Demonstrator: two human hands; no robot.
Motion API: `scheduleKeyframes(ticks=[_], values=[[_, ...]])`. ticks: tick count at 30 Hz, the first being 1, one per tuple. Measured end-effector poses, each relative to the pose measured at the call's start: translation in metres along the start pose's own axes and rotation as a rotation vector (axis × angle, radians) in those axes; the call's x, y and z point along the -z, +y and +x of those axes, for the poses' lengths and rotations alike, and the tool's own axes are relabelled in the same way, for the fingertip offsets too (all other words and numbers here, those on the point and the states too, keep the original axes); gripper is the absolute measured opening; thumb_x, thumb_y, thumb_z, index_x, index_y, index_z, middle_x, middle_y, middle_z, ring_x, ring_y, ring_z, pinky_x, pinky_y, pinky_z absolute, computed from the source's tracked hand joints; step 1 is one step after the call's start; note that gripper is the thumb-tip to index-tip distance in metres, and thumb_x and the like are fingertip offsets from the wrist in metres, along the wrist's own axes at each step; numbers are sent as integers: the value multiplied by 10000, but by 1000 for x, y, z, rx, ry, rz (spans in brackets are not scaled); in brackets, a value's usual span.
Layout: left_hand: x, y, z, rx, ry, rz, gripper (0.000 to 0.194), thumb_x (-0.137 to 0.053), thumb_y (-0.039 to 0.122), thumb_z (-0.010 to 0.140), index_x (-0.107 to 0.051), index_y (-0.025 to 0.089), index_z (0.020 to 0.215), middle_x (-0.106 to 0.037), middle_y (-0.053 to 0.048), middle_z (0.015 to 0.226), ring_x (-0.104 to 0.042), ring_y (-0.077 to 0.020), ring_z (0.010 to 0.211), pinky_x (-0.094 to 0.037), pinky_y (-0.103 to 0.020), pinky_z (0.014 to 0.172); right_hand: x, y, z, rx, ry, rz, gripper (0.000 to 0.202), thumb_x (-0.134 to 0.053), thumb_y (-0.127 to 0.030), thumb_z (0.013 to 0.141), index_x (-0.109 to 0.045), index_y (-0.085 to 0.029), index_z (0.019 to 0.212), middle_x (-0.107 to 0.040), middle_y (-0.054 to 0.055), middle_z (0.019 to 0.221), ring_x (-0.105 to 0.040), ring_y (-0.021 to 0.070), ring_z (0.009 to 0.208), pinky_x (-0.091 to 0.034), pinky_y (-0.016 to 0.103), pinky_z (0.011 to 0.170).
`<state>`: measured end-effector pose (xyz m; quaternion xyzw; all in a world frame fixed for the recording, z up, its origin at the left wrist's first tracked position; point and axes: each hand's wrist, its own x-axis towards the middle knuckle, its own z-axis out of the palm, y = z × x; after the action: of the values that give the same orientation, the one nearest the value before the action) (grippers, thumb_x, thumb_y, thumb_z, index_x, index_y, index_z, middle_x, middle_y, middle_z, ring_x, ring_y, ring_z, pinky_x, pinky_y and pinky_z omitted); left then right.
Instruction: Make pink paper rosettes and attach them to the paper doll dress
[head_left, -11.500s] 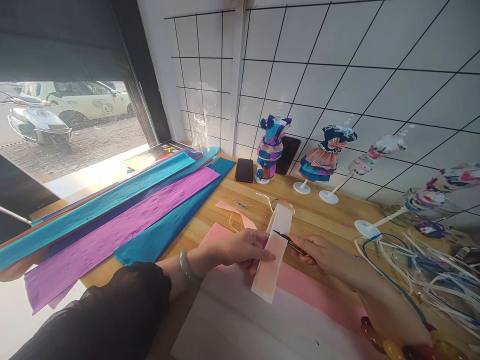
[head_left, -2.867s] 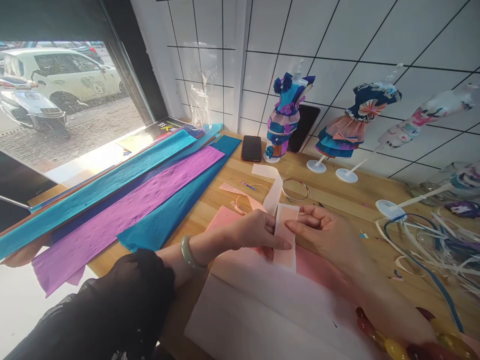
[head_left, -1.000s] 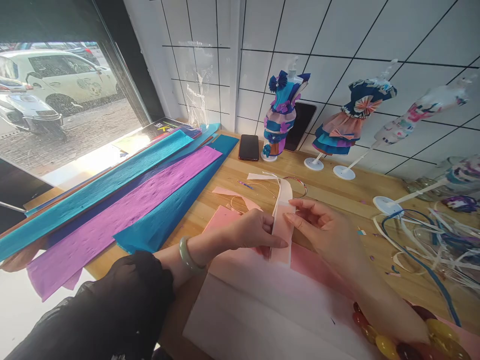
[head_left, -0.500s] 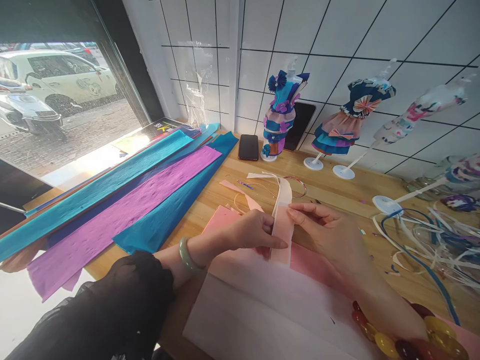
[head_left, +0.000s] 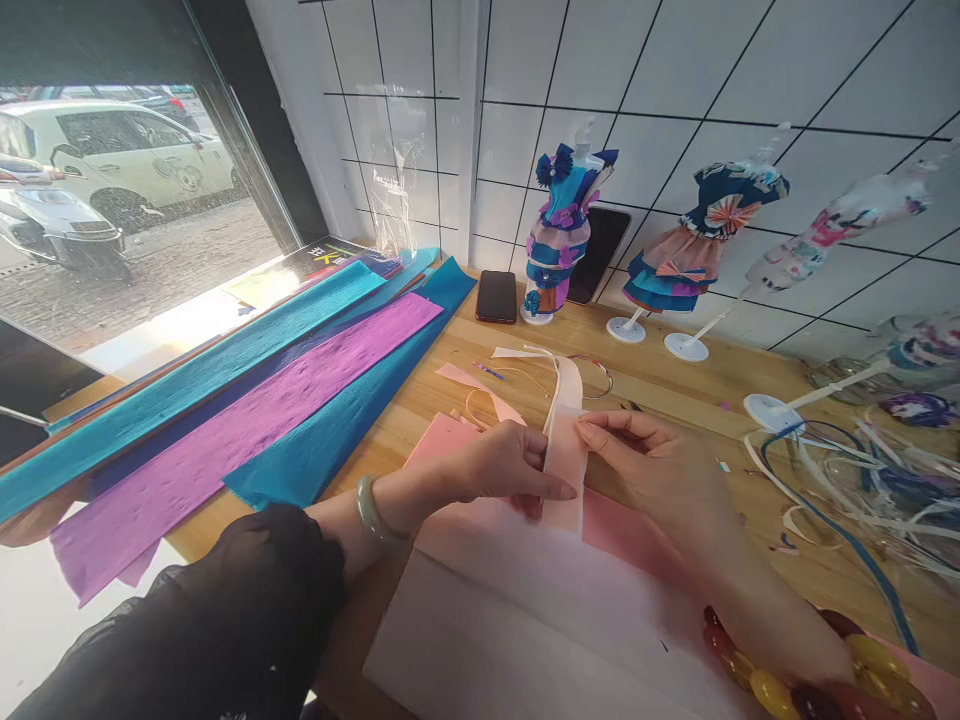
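Observation:
A pale pink paper strip (head_left: 566, 455) stands up between my hands, its far end curling back over the table. My left hand (head_left: 510, 462) pinches it from the left, thumb laid across its lower part. From the other side, my right hand (head_left: 645, 450) grips its right edge between thumb and forefinger. Beneath the hands lies a large pale pink sheet (head_left: 540, 620), with deeper pink paper (head_left: 611, 520) behind it. Pink offcuts (head_left: 480, 390) and a thin wire loop lie just beyond the strip.
Blue and purple crepe paper (head_left: 300, 370) covers the left side. Small dress forms (head_left: 559, 230) in paper outfits stand along the tiled wall, near a black phone (head_left: 496, 297). Tangled ribbons (head_left: 862, 490) lie at right. A window (head_left: 135, 200) is at the left.
Almost nothing differs. Both hands keep their grip on the pink strip, and the view has shifted very slightly.

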<state>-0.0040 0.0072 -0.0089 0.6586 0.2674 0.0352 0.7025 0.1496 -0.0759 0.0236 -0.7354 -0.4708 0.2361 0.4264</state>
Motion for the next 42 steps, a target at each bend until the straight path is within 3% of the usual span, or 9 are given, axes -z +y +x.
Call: scheduleKeyframes(ticks=[12,18,22,33,37,39,42], values=[[-1,2,0,-10,-38,-51,296,-731,377,618,-581,132,690,-601,-2,583,-597,-116,532,-478,-219,503,0,-1,1,-38,-7,18,142,-630,-341,728,-688,-219,773,-716,24,823,-654,197,767,-495,301,683],[-1,1,0,-7,-31,-31,329,-747,399,586,-600,133,713,-633,-22,626,-613,-138,568,-494,-244,536,-4,-1,3,-127,-96,313,397,-694,-369,683,-558,-220,1025,-711,35,872,-666,191,756,-517,297,640],[0,0,0,-7,-48,-20,305,-730,378,613,-599,130,732,-643,-37,657,-613,-136,573,-485,-242,536,-3,-3,2,-163,-136,350,473,-701,-365,684,-512,-235,1097,-711,19,838,-663,176,712,-512,297,640],[1,1,-2,-4,-66,42,272,-664,399,681,-537,159,671,-587,9,552,-592,-113,552,-458,-214,530,0,-2,2,-129,-75,290,464,-701,-387,678,-541,-247,1091,-691,-2,790,-636,177,753,-488,297,656],[1,1,0,7,-26,17,300,-682,419,661,-566,141,658,-583,2,542,-580,-109,518,-462,-215,514,0,-1,4,-123,-94,331,486,-696,-424,674,-530,-242,1092,-692,33,912,-643,187,780,-495,302,651],[2,1,1,-17,10,-19,308,-690,419,654,-608,129,717,-604,-8,593,-572,-101,511,-454,-208,493,1,0,6,-126,-106,327,460,-690,-449,673,-533,-232,1048,-685,37,919,-646,184,775,-497,305,668],[4,2,4,-110,73,-90,307,-685,404,668,-633,118,767,-622,-18,658,-554,-81,517,-435,-190,478,3,1,8,-144,-170,295,359,-670,-481,682,-514,-230,887,-659,-11,763,-637,158,692,-492,284,653]])
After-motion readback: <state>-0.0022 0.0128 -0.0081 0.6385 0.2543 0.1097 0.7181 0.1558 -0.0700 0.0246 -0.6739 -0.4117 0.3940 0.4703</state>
